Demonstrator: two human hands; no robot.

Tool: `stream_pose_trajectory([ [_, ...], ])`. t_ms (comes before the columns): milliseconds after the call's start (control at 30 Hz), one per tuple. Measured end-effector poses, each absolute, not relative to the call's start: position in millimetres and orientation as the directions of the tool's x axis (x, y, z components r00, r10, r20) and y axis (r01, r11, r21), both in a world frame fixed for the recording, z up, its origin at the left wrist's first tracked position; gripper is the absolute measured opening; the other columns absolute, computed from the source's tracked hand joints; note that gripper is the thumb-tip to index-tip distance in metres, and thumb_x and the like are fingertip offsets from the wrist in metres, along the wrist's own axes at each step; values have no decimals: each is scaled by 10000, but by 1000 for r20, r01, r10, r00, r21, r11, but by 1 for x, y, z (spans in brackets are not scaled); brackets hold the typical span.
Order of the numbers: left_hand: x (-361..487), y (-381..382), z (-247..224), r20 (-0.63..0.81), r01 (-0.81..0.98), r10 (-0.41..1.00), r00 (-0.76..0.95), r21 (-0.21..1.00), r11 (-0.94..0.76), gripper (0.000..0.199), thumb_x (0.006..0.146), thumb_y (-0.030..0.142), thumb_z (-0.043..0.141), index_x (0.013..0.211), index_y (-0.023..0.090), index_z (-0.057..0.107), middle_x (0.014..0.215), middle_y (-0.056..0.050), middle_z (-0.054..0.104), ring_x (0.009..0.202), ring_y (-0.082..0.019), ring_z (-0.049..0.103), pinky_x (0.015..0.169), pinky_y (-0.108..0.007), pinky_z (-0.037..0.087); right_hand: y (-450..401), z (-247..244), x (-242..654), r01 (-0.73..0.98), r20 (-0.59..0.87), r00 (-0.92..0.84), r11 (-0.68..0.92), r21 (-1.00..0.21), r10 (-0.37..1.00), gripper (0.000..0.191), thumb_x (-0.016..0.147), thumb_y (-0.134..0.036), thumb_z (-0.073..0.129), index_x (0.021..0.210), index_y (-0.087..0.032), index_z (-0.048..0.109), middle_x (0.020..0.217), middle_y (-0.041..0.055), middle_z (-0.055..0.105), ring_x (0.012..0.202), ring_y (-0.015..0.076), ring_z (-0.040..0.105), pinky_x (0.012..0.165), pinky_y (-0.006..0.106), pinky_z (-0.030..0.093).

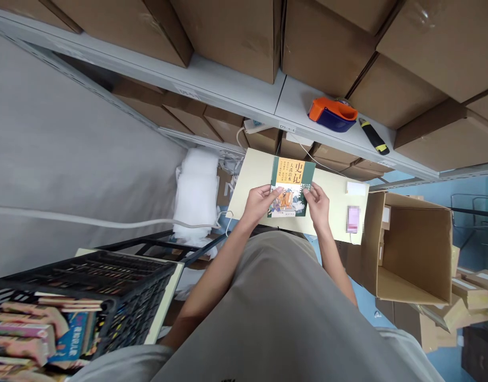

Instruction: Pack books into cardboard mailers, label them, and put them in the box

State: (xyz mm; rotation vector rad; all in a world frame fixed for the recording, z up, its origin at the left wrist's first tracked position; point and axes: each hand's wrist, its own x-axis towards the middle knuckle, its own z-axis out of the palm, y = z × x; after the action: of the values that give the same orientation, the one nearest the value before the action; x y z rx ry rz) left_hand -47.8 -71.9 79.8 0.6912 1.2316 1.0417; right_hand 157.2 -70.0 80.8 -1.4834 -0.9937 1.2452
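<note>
The paperback (292, 187) looks light, flexible and slick-covered; both hands (262, 203) (317, 205) pinch its side edges, sound holds against bending.

Bk cvr (288, 193) reads 史记 & 大禹治水; shelf tag (287, 128) (tiny) unclear.

Book (288, 188) over table (331, 209), crate (134, 297) left, carton (419, 246) right, shelf (236, 85) behind

bk (308, 172) is green w/ yellow-orange panel (290, 168), cutter (374, 137) blk & yellow, tbl (331, 204) pale yellow.
</note>
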Motion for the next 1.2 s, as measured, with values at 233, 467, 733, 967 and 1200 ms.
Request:
stream_pose_trajectory([
  [233, -32, -87, 99, -251, -16, 962, -103, 968, 251, 519, 872, 693, 861, 1052, 207, 878, 1112, -79, 895, 1060, -337, 850, 952, -444, 708, -91, 89, 118, 63, -145, 55, -149, -987, 988, 716, 922, -727, 831, 1437, -240, 737, 1522, 162, 750, 1440, 333, 697, 1196, 528, 621],
  [467, -49, -85, 97, -149, 37, 988, -33, 988, 150, 527, 909, 601, 853, 1280, 228, 875, 1424, -121, 823, 1240, -326, 803, 1064, -452, 692, -89, 97, 121, 104, -155, 233, -183, -978, 960, 609, 969, -769, 730, 1220, -215, 759, 1231, 125, 861, 1159, 295, 789, 1065, 456, 653],
  [733, -86, -70, 74, -321, -303, 913, 252, 870, 389, 764, 793, 785, 918, 1198, 139, 871, 1172, -163, 884, 1123, -365, 839, 1089, -537, 669, -95, 105, 115, -41, -243, 124, -239, -970, 962, 600, 909, -748, 827, 1185, -218, 771, 1230, 132, 880, 1162, 327, 815, 1093, 525, 653],
  [967, -97, -86, 78, -311, -310, 949, 51, 898, 311, 716, 824, 768, 900, 1179, 146, 881, 1184, -138, 887, 1150, -371, 839, 1106, -520, 663, -99, 102, 90, 194, -77, 274, -133, -972, 959, 714, 952, -716, 792, 1481, -244, 702, 1648, 164, 677, 1583, 347, 596, 1323, 586, 498],
  [1200, -100, -111, 88, -83, -9, 993, 79, 996, 84, 447, 958, 586, 812, 1231, 242, 894, 1388, -83, 844, 1378, -365, 762, 1265, -535, 574, -122, 98, 28, 130, -132, 221, -163, -978, 966, 665, 920, -731, 830, 1305, -195, 750, 1374, 160, 814, 1224, 313, 783, 1093, 468, 659],
])
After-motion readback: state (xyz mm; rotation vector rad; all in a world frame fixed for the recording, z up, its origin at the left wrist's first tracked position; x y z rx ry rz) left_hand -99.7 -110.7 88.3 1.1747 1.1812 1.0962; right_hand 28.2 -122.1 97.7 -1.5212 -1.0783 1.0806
